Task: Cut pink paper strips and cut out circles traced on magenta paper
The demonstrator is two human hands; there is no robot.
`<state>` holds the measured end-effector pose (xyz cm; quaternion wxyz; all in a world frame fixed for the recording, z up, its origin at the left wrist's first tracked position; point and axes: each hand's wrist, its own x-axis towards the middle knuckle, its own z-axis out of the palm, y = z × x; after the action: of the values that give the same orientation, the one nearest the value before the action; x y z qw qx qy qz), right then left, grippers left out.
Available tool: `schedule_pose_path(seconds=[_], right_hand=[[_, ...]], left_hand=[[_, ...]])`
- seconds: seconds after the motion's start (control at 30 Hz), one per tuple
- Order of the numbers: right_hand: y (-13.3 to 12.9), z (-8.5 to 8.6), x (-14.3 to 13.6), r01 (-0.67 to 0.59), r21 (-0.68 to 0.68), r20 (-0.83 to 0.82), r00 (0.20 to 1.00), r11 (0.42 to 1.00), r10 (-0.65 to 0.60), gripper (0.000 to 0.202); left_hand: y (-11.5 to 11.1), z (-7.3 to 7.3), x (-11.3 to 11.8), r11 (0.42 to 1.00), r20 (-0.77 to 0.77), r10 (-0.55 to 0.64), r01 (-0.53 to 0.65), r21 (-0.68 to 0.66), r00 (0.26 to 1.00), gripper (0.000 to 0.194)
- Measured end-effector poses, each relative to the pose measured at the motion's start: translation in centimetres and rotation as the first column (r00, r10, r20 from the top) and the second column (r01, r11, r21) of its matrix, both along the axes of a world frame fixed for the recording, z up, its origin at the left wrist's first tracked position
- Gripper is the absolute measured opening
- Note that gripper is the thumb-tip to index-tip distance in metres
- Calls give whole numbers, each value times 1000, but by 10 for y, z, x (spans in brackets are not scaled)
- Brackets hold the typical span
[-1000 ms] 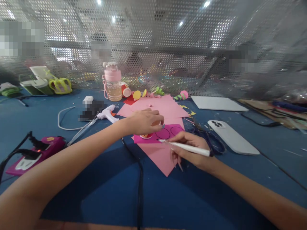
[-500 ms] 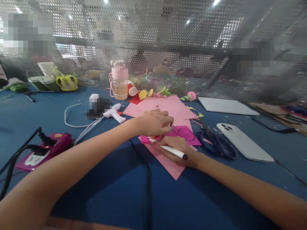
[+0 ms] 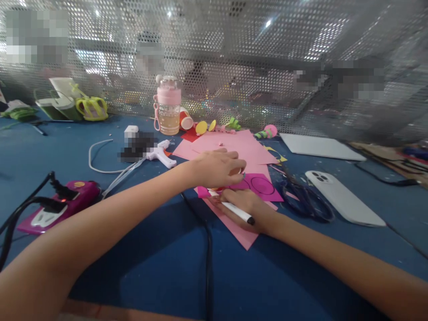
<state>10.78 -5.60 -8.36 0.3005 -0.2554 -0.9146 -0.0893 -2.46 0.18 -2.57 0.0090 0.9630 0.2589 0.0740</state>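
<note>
My right hand (image 3: 245,206) is closed round a white marker (image 3: 238,212) whose black end points toward me. Just above and left of it, my left hand (image 3: 220,168) curls its fingers down over a small round red object (image 3: 217,189), mostly hidden beneath the hand. Both hands rest over a magenta paper strip (image 3: 274,195) with drawn black circles, which lies on light pink sheets (image 3: 234,149). Where the marker's tip meets the paper is hard to make out.
A glue gun (image 3: 161,154) and power strip (image 3: 63,207) lie left. Behind stands a bottle (image 3: 169,107) beside paper pieces. Blue-handled scissors (image 3: 306,200), a phone (image 3: 344,198) and a white flat panel (image 3: 321,147) are at right. A black cable (image 3: 207,254) runs toward me.
The marker's black end has shifted slightly left and down as it turned in my right hand. My left hand keeps nearly the same pose. The whole view has shifted a little.
</note>
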Motion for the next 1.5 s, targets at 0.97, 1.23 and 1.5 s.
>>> schedule_pose_path(seconds=[0.97,1.23,1.5], right_hand=[[16,3,36,-38,-513,-209,974,857,-82,29],[22,7,41,-81,-685,-311,931,724,-190,38],[40,1,53,-65,-762,-345,883,644,-318,42]], left_hand=[[0,3,-7,998,-42,-31,29,-51,999,47],[3,1,-9,997,-46,-67,66,-35,997,46],[-2,8,-6,988,-41,2,-8,-152,999,53]])
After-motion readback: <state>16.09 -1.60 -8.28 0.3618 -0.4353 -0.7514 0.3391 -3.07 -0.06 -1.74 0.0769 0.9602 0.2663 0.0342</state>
